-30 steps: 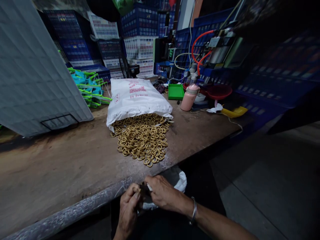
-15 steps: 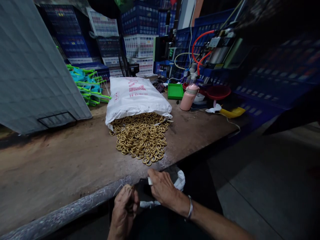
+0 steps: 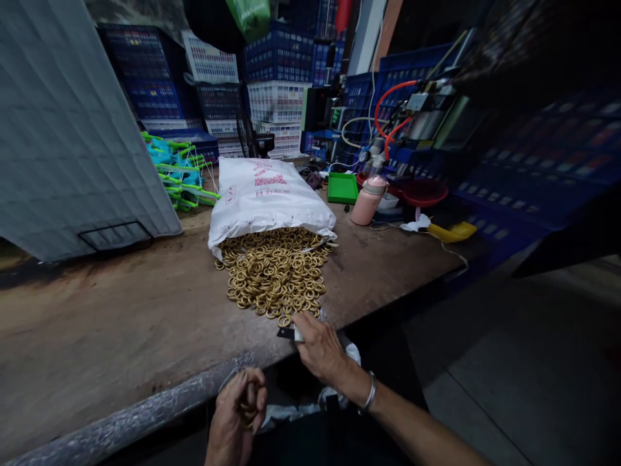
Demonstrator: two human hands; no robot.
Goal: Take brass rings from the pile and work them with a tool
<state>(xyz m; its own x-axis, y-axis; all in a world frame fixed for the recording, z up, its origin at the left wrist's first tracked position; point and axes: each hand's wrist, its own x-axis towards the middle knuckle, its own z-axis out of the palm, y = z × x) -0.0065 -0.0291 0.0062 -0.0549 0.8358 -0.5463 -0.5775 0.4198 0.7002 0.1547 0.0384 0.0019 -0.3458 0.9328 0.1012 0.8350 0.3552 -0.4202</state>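
Brass-coloured rings [image 3: 274,275] spill in a heap from the mouth of a white woven sack [image 3: 272,204] onto the wooden table [image 3: 145,310]. At the table's front edge, my right hand [image 3: 323,349] is closed on a small flat tool [image 3: 286,332] with a dark blade-like end and a white part; its exact kind is unclear. The dark end points left, just below the nearest rings. My left hand [image 3: 237,411] is lower and to the left, fingers curled around a few brass rings [image 3: 248,413], partly hidden by the fingers. Below the hands is an open bag with a whitish rim [image 3: 286,413].
A grey padded panel [image 3: 87,142] stands at left, beside green and blue plastic pieces [image 3: 179,171]. Behind the sack are a green tray [image 3: 342,188], a pink bottle [image 3: 369,202] and a red bowl [image 3: 424,193]. Stacked crates [image 3: 279,58] line the back.
My right hand has moved up toward the ring heap with the flat tool, whose dark end now shows over the table edge. My left hand has lowered slightly, and rings show in it.
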